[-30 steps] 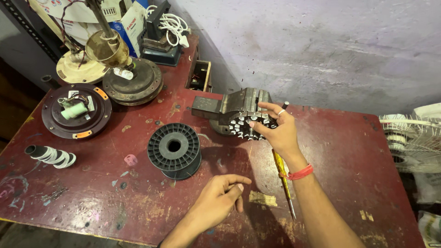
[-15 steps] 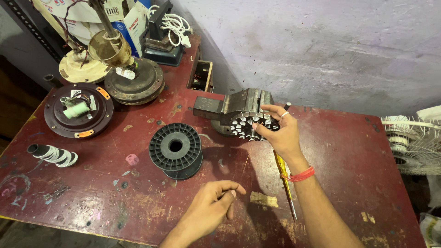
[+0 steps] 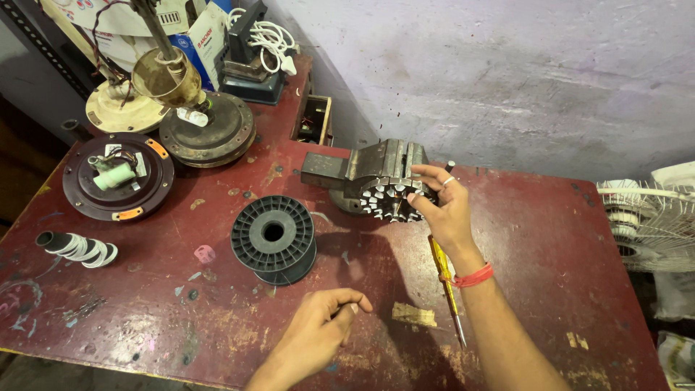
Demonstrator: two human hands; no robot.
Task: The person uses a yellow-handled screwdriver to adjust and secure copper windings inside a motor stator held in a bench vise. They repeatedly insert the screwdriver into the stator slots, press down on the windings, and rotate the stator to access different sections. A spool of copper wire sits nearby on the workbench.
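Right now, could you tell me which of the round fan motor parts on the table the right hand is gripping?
The slotted stator core beside the bench vise; the right hand grips it. The two dark round housings lie untouched at the far left.

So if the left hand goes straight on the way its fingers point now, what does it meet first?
Probably the small tan scrap on the red table. The left hand points to the right, low over the table, and the scrap lies just ahead; the yellow screwdriver comes after. Height is hard to judge.

On our red table [image 3: 565,239] we see a black spool [image 3: 274,239], a yellow screwdriver [image 3: 445,286], a dark round motor housing [image 3: 118,176], a ribbed hose piece [image 3: 76,247], and a white fan guard [image 3: 651,221] beside it.
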